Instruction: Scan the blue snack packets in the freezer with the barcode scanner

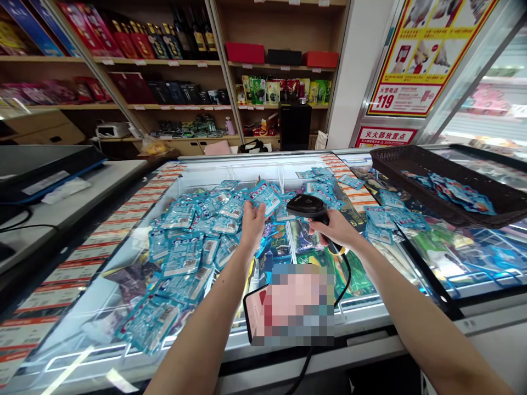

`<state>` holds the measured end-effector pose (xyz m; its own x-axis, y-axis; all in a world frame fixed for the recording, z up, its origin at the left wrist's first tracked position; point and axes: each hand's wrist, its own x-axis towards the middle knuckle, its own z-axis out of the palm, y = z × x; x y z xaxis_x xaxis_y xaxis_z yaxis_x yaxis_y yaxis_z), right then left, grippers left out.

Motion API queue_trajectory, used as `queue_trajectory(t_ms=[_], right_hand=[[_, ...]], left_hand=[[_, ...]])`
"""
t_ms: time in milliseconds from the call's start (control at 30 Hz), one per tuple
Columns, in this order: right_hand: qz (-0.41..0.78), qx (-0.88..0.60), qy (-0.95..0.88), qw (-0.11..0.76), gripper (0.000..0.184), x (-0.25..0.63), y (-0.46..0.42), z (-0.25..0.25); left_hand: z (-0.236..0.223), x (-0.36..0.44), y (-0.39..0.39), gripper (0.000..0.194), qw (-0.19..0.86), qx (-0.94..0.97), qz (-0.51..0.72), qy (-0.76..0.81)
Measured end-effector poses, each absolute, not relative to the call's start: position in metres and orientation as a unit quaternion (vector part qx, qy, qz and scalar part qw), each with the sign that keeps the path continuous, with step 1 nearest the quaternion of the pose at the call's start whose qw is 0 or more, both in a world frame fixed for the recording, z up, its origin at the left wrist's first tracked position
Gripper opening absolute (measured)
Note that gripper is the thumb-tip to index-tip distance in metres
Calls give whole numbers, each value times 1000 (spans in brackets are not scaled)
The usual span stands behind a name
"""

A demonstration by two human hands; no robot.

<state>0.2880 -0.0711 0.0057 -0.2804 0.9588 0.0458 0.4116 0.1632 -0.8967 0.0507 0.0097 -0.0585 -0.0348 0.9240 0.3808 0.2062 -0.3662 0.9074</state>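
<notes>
Between the thumb and fingers of my left hand point(253, 222) is a blue snack packet point(265, 197), its printed side facing up. My right hand point(335, 227) grips a black handheld barcode scanner point(307, 206) by the handle, with its head pointing left toward the packet. A black cable point(349, 269) hangs from the scanner's handle. Many more blue packets point(183, 255) lie in a loose pile on the glass freezer top, left of and beneath my left hand. A smaller group of packets point(381, 218) lies to the right of my right hand.
A dark woven basket point(411, 159) with several packets stands at the right. A phone point(256, 312), partly blurred out, lies near the front edge. Price labels point(88, 247) line the glass freezer top point(230, 170). Stocked shelves point(164, 61) stand behind; a counter point(102, 181) is at left.
</notes>
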Motion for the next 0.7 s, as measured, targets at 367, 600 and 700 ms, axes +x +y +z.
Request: queue_trajectory(t_ms=[367,600,700], right_hand=[[399,-509,-690,326,22,288,-73,9],[415,-502,-686,324,22,289,-73,10],[427,-491,-685,328,22,290,-73,8]], left_hand=[[-51,55,7,33,403,533,609,428],[-47,57,5,30,416,525,609,424],[-49,56,6,28,406,536,606,425]])
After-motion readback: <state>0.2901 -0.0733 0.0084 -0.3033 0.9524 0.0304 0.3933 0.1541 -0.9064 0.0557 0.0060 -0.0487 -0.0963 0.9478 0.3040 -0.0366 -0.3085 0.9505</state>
